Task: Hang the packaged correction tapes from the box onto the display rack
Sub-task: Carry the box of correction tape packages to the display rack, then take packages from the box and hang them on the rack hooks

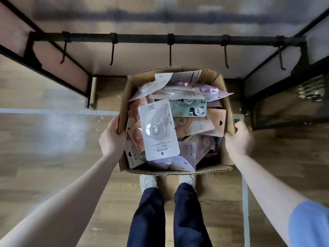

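An open cardboard box (pixel 229 120) is held in front of me, above my feet. It is full of several packaged correction tapes; a white pack marked 36 (pixel 158 129) lies on top, with a green panda pack (pixel 190 108) behind it. My left hand (pixel 112 138) grips the box's left wall, thumb over the rim. My right hand (pixel 238 138) grips the right wall. Beyond the box runs the black bar of the display rack (pixel 142 37), from which several bare hooks (pixel 170 54) stick out toward me.
The rack's black frame legs (pixel 53 68) slant down on the left and right. A black wire basket (pixel 284 107) with some goods stands at the right. Wooden floor lies all around, with pale tape lines on it. My legs and shoes (pixel 148 180) are below the box.
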`<control>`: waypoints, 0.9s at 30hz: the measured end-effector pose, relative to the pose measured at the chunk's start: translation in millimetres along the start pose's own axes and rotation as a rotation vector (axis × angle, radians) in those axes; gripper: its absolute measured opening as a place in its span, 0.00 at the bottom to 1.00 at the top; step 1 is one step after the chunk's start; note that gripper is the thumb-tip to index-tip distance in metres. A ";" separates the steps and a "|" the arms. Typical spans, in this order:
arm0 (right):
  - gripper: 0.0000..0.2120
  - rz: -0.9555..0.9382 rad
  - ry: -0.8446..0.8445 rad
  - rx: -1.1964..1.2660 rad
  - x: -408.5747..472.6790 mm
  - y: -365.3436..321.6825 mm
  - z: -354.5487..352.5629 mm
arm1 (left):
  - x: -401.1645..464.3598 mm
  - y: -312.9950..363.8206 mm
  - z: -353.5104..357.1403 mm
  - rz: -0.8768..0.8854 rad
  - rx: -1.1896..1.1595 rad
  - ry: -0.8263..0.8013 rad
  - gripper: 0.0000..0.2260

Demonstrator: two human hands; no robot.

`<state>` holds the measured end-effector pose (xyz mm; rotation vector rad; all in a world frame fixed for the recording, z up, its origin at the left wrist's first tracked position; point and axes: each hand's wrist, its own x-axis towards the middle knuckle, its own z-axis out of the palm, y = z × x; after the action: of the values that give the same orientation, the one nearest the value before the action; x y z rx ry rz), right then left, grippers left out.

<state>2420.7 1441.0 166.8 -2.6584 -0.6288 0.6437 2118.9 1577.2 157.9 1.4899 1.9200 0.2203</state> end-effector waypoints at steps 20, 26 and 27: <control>0.10 0.094 0.035 0.001 88.8 50.9 202.6 | 126.0 -87.0 161.9 0.013 0.099 0.097 0.22; 0.10 0.081 0.005 -0.093 89.8 46.2 209.8 | 131.0 -85.0 163.2 -0.028 0.116 0.073 0.21; 0.10 0.080 -0.011 -0.114 89.4 45.1 209.0 | 131.3 -85.0 163.0 -0.047 0.110 0.044 0.19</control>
<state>2403.7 1490.6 -58.9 -2.8002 -0.5810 0.6627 2136.4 1624.4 -62.4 1.5208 2.0287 0.1291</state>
